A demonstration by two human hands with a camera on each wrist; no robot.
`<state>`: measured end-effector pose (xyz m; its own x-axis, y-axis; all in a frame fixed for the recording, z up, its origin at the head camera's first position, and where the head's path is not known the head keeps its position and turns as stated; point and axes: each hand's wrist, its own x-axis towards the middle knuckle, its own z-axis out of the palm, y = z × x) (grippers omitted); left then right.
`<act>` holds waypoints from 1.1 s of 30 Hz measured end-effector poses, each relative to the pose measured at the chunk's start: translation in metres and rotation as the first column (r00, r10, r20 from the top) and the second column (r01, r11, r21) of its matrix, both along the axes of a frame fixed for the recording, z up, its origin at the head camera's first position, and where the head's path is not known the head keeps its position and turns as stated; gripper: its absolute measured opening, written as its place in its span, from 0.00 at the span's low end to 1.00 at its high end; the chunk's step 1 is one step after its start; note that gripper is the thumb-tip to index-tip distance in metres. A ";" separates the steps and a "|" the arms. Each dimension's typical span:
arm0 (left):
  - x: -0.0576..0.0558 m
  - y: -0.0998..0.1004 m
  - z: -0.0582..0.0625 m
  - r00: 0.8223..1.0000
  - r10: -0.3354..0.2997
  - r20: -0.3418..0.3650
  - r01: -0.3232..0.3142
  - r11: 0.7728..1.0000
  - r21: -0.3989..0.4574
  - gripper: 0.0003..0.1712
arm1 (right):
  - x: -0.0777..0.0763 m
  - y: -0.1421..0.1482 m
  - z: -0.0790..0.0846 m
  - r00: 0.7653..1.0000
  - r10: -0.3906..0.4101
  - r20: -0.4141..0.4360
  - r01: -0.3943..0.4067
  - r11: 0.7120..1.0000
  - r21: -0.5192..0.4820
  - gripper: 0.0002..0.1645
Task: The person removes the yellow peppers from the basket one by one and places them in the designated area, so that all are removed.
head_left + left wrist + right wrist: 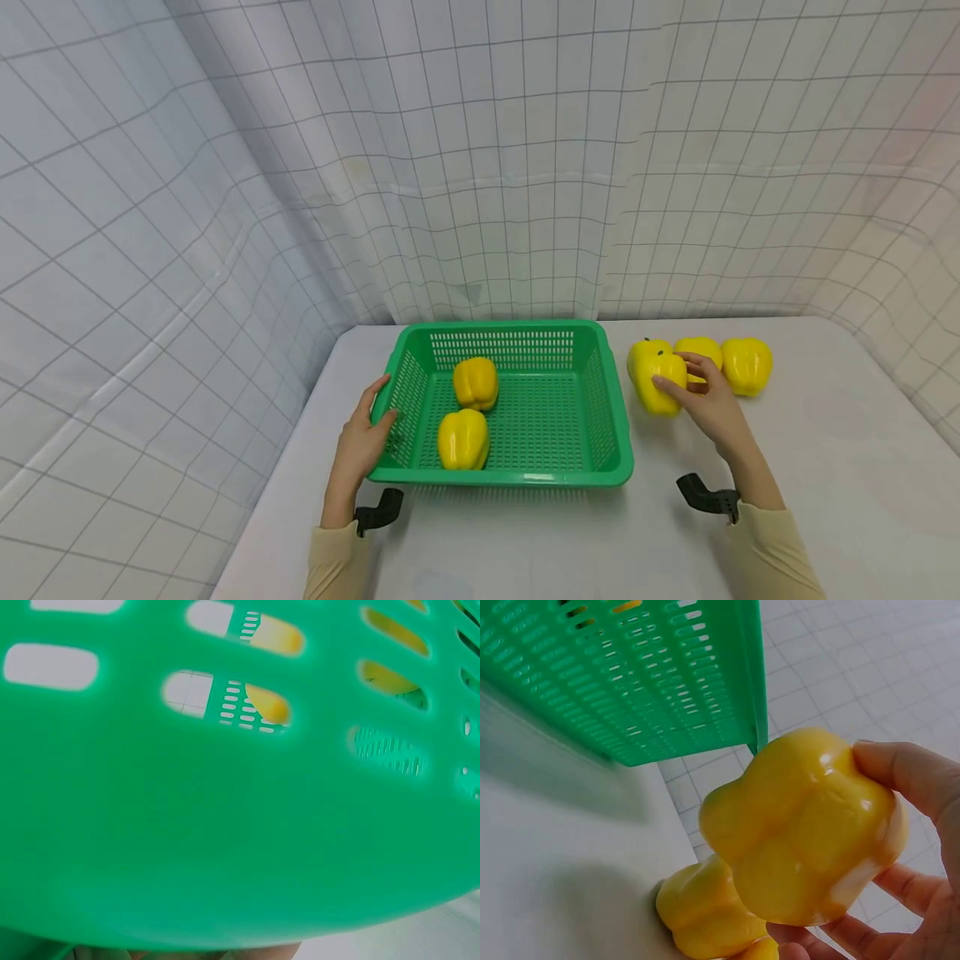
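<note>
My right hand (708,400) grips a yellow bell pepper (659,385) between thumb and fingers, to the right of the green basket (517,477). In the right wrist view the held bell pepper (810,825) fills the middle, its lobed end facing the camera. My left hand (363,437) holds the basket's left side, thumb over the rim and fingers along the outer wall. Two yellow bell peppers lie inside the basket, one at the back (476,383) and one nearer the front (463,440). The left wrist view shows mostly the basket's slotted wall.
Behind the held pepper, another yellow bell pepper (642,352) is partly hidden. Beside it stand a second pepper (699,347) and a third (747,365). All are on the white table (555,550). A grid-patterned white curtain (510,167) hangs behind the table's far edge.
</note>
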<state>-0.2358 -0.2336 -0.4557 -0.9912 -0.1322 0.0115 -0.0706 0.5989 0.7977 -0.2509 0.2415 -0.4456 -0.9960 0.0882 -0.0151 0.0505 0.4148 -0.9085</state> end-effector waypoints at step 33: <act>-0.001 0.000 0.001 1.000 -0.014 -0.013 0.014 1.000 -0.003 0.31 | 0.007 0.030 -0.043 0.978 0.163 0.133 -0.174 0.982 0.075 0.46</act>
